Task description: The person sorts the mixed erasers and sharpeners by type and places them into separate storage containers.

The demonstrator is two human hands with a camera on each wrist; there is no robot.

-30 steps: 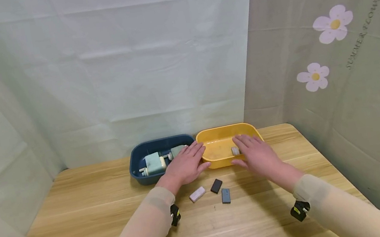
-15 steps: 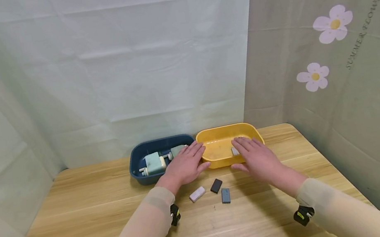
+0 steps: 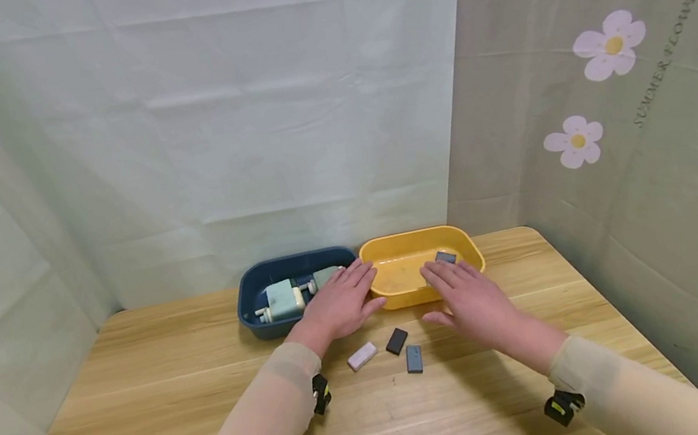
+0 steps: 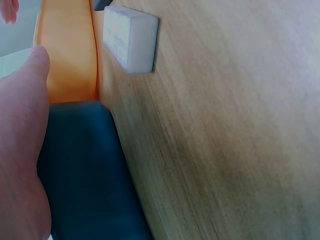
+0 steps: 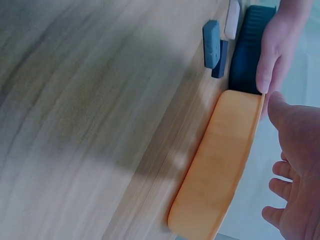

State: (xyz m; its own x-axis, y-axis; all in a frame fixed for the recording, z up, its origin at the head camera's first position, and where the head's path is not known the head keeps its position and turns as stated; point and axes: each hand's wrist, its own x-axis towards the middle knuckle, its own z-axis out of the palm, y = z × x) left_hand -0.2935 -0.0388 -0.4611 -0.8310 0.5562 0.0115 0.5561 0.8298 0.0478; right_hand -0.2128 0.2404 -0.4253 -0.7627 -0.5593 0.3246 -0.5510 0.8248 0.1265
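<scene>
My left hand (image 3: 341,303) lies flat with straight fingers over the right end of the dark blue bin (image 3: 264,331), fingertips near the yellow bin's rim. Two pale green pump bottles (image 3: 283,300) lie on their sides in the blue bin, one partly hidden by this hand. My right hand (image 3: 474,304) hovers over the front right of the yellow bin (image 3: 398,302), fingers loosely extended and nothing visibly held. Just beyond its fingertips, a grey-blue block (image 3: 446,257) sits inside that bin. In the right wrist view, the right fingers (image 5: 281,190) are slightly bent and apart.
On the wooden table (image 3: 184,430) in front of the bins lie a whitish block (image 3: 362,356) with faint print, a black block (image 3: 397,341) and another grey-blue block (image 3: 414,359). A pale curtain (image 3: 248,111) hangs behind the bins.
My right hand has drawn slightly left and back toward me, uncovering the grey-blue block in the yellow bin and covering the pale block seen at its fingertips before. My left hand stays put.
</scene>
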